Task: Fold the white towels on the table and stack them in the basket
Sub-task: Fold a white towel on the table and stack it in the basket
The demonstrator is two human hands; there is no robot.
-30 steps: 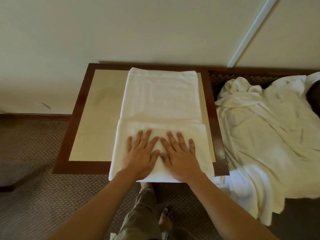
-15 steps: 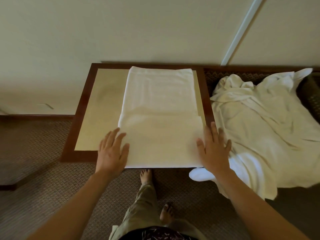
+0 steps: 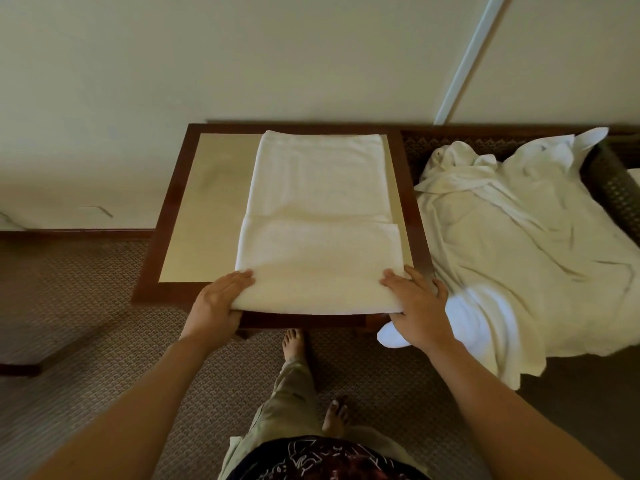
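A white towel (image 3: 320, 209) lies partly folded along the right half of the small table (image 3: 207, 216), its near third doubled over. My left hand (image 3: 220, 299) grips the near left corner of that folded end, thumb on top and fingers underneath. My right hand (image 3: 417, 306) grips the near right corner the same way. The near edge is lifted slightly off the table's front border. A heap of unfolded white towels (image 3: 526, 244) lies to the right, draped over a dark woven basket (image 3: 613, 188).
The table has a dark wooden frame and stands against a cream wall (image 3: 242, 64). Patterned carpet (image 3: 76, 306) covers the floor. My bare feet and trouser leg (image 3: 294, 393) are below the table's front edge.
My hands slid apart from the middle of the folded end out to its two near corners, then took hold of them and raised the near edge a little.
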